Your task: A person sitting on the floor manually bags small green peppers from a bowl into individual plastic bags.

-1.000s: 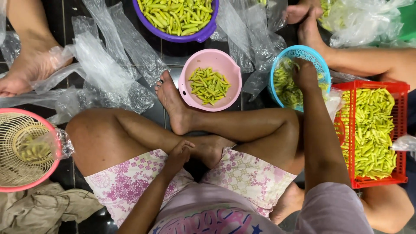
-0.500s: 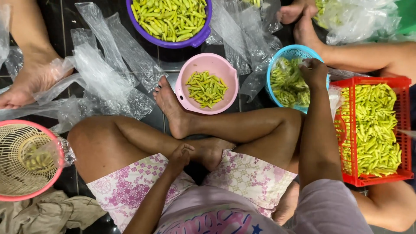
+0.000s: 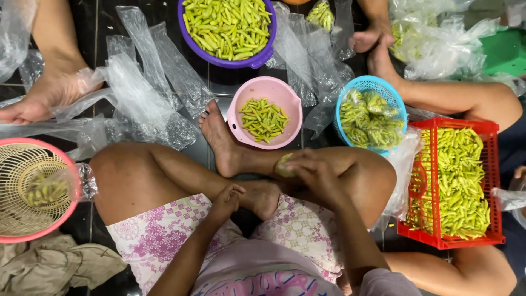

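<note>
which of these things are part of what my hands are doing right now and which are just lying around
In use: right hand holding a small bag of chillies; blue basket of filled bags; left hand resting on lap.
Lying about: grey cloth; green stool.

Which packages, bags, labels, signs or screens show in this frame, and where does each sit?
No labels, signs or screens show.
Clear plastic bags: loose, flat and crumpled on the dark floor, upper left.
Filled clear bags: packed with green chillies, in the blue basket.
Small filled bag: clear, chillies inside, held by the right hand.
Clear bags: heaped at the top right.
</note>
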